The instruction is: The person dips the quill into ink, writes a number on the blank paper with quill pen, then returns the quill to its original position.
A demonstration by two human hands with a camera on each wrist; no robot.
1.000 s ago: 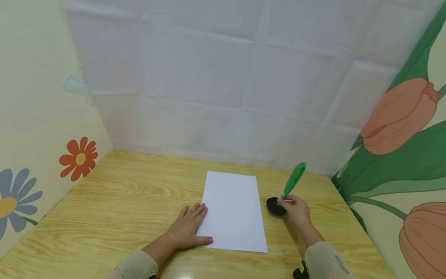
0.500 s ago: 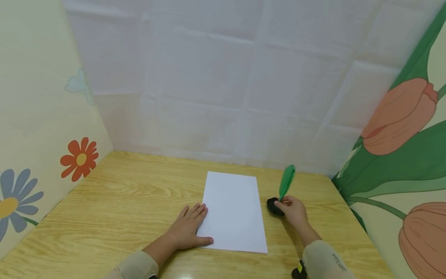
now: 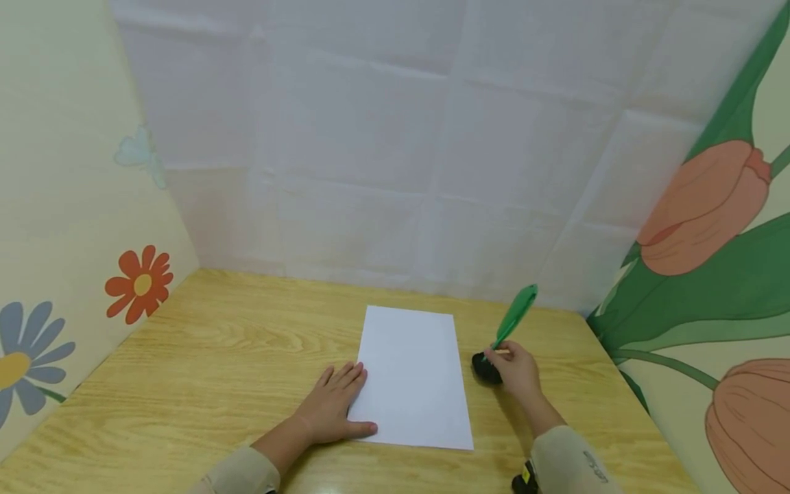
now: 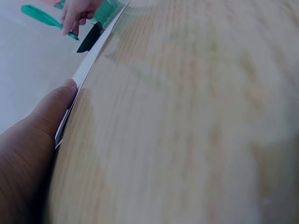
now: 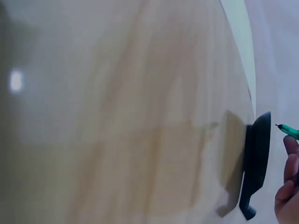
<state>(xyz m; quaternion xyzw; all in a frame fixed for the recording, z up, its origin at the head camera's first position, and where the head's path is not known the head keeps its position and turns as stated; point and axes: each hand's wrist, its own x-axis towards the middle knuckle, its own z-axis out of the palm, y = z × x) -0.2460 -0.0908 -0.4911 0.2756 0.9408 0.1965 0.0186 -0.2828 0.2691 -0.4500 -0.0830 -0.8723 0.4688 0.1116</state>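
Feather end of the green quill pen [image 3: 517, 314] has swung rightward over the last half second; it now leans more from upright. Right hand [image 3: 518, 372] pinches the pen low on its shaft, between thumb and fingers. Pen's dark tip: just above the rim of the black dish [image 5: 258, 158], apart from it in both wrist views.

Container: one, the dish, standing on the wood-grain table [image 3: 234, 363] to the right of the white paper [image 3: 412, 377], near it but not touching. Seen from the side, it has a small projection at one end. Contents: cannot tell; the interior reads uniformly dark from overhead, and the wrist views show only the outer side.

Left hand [image 3: 330, 409]: fingers spread, laid along the paper's left edge, thumb over the lower left corner; position unchanged. Paper lies flat, its face plain white.
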